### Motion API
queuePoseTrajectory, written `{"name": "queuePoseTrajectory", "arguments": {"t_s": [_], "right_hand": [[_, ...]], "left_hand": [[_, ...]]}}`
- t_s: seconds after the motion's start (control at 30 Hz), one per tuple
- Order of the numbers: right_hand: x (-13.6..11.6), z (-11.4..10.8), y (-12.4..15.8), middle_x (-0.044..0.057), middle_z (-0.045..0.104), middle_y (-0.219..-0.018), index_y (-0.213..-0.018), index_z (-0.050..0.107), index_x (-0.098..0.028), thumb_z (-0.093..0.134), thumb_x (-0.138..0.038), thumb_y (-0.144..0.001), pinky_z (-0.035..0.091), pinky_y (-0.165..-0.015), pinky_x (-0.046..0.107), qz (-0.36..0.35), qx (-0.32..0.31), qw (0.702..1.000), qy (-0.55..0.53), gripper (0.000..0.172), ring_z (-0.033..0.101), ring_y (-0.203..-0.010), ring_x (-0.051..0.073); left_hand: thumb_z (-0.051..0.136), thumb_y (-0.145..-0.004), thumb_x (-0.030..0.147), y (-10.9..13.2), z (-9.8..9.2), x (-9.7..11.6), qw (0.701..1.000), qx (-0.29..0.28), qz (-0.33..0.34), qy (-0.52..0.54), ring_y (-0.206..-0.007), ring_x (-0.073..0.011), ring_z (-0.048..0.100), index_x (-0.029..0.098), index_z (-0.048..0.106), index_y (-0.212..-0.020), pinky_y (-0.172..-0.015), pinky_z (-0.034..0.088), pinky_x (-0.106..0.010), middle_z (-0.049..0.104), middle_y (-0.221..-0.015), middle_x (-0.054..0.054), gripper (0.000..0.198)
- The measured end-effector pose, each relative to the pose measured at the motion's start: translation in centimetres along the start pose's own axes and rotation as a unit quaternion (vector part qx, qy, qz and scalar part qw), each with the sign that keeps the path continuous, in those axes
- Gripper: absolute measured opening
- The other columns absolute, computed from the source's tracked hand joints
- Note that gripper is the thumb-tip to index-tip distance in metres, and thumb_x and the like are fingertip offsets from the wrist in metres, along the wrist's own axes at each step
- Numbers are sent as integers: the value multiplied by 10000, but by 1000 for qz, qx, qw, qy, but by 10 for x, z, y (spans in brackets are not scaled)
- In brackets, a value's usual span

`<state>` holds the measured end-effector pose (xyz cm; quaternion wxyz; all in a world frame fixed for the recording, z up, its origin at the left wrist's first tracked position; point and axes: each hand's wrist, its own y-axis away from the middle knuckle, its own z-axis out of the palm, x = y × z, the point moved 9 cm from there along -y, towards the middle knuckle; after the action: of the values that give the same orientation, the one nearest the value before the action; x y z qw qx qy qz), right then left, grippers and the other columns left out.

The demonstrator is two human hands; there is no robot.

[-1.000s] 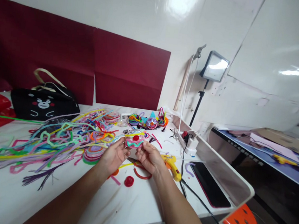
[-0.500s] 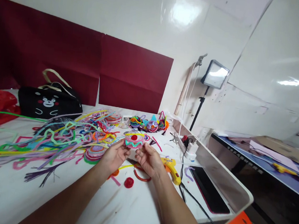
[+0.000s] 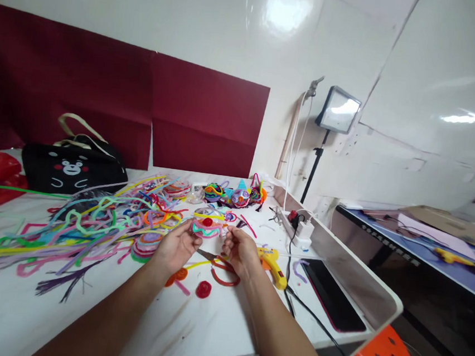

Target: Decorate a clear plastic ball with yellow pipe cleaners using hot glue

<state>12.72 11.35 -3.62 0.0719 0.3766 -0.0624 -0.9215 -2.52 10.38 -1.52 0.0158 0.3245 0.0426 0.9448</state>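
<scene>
My left hand (image 3: 177, 246) pinches the left side of a small pink pipe-cleaner piece (image 3: 205, 228) with a teal zigzag and a red dot, held just above the white table (image 3: 19, 308). My right hand (image 3: 238, 249) hovers beside the piece's right edge with its fingers curled; whether it still touches the piece is unclear. Under the hands lie a red pipe-cleaner arc (image 3: 224, 280), a red coiled disc (image 3: 204, 289) and an orange disc (image 3: 179, 274).
A heap of loose coloured pipe cleaners (image 3: 90, 225) covers the table's left half. A yellow glue gun (image 3: 272, 261), a power strip (image 3: 300, 229) and a dark tablet (image 3: 330, 299) lie to the right. A black bear bag (image 3: 72, 169) and finished coloured figures (image 3: 236, 193) stand at the back.
The pink piece has shifted left with my left hand. My right hand has drawn slightly away from its right edge. The camera view has tilted a little.
</scene>
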Motion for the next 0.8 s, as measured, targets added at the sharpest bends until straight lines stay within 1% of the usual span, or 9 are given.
{"name": "queuePoseTrajectory", "arguments": {"t_s": [0.1,0.23,0.3,0.47,0.57,0.63,0.7,0.8], "right_hand": [[-7,0,1,-43,587,-538,-756,652,-124,652,-136,-770,381,-395,140,-31,12,999,1,19,463,-397,40],[-15,1,4,-54,565,-510,-726,656,-121,699,-163,-704,335,-380,142,-63,30,998,9,65,434,-385,36],[-17,0,5,-54,565,-500,-714,656,-123,704,-173,-689,319,-379,147,-74,39,996,15,73,425,-380,36],[-23,-3,6,-58,575,-512,-735,664,-130,686,-188,-667,326,-417,156,-107,62,992,27,92,420,-398,36],[-28,-3,9,-55,572,-519,-721,644,-144,669,-254,-682,310,-427,180,-135,73,986,61,119,412,-408,50],[-34,1,13,-53,563,-525,-708,629,-160,668,-309,-689,324,-449,198,-173,71,977,106,155,430,-441,70],[-42,8,20,-53,549,-547,-715,625,-173,655,-338,-697,358,-489,213,-228,61,959,158,169,454,-492,89],[-48,20,34,-68,493,-573,-760,615,-188,601,-306,-722,367,-520,222,-299,40,928,221,125,440,-529,99]], "left_hand": [[479,-901,-5,-1,-2,2,1000,0,5,-8,-463,-107,529,159,584,-812,-443,438,-241,626,-659,1,214],[433,-934,14,-5,-4,5,1000,-1,22,-12,-489,-115,551,153,560,-768,-439,439,-255,622,-673,-6,250],[423,-934,7,-7,-6,7,999,-3,34,-15,-494,-118,557,155,550,-757,-439,440,-258,614,-664,-3,264],[453,-898,-35,-9,-10,9,998,2,57,-33,-497,-119,556,165,543,-763,-450,448,-262,625,-688,11,257],[458,-892,-36,-9,-12,9,997,11,64,-46,-480,-116,538,162,564,-777,-451,456,-265,615,-675,16,252],[456,-888,-35,-9,-12,8,996,18,63,-52,-474,-121,535,163,570,-775,-446,462,-268,605,-658,13,255],[454,-879,-38,-10,-13,8,997,19,58,-55,-480,-129,544,167,553,-748,-447,471,-270,600,-652,8,262],[479,-871,-20,-12,-17,5,998,32,40,-48,-508,-144,573,172,540,-738,-468,497,-276,605,-668,0,242]]}}
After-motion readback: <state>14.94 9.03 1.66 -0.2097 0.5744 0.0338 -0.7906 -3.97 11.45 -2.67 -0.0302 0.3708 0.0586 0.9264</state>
